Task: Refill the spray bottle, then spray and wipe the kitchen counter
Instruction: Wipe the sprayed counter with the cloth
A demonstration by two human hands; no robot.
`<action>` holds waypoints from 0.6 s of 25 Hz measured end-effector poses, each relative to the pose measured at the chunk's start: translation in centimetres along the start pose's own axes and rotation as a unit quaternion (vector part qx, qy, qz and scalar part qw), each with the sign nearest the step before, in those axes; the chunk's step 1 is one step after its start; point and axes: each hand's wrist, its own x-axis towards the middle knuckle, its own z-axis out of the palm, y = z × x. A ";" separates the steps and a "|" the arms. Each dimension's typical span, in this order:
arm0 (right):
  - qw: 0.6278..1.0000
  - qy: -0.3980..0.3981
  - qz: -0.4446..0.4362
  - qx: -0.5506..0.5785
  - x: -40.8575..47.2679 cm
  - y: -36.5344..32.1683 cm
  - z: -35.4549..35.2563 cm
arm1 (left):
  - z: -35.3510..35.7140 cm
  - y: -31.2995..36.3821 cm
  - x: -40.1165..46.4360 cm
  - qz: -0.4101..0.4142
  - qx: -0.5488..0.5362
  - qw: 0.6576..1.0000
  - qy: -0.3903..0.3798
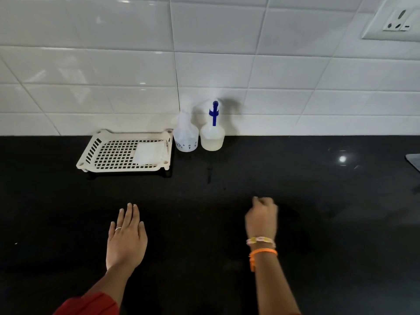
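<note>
A white spray bottle with a blue trigger (212, 133) stands against the tiled wall at the back of the black counter (318, 201). Just left of it stands a second translucent bottle (186, 137) with small printed marks. A folded white cloth (148, 153) lies in a cream perforated tray (102, 153) further left. My left hand (126, 237) rests flat on the counter, fingers extended, holding nothing. My right hand (261, 219), blurred and with bracelets on the wrist, hovers over the counter with fingers curled and nothing visible in it. Both hands are well in front of the bottles.
White wall tiles rise behind the counter, with a wall socket (396, 21) at the top right. A grey object's corner (414, 161) pokes in at the right edge. A few small drops mark the counter in front of the bottles.
</note>
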 end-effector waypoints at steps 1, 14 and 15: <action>0.995 -0.041 -0.093 0.010 -1.3 -3.8 1.4 | 0.0 0.0 0.0 0.002 0.001 1.000 -0.001; 0.984 0.021 0.155 0.085 5.8 4.0 -1.3 | 0.0 0.1 0.2 -0.002 0.007 1.000 0.004; 0.990 0.016 0.110 0.083 5.0 1.3 0.0 | 0.0 0.1 0.1 -0.004 0.007 1.000 0.002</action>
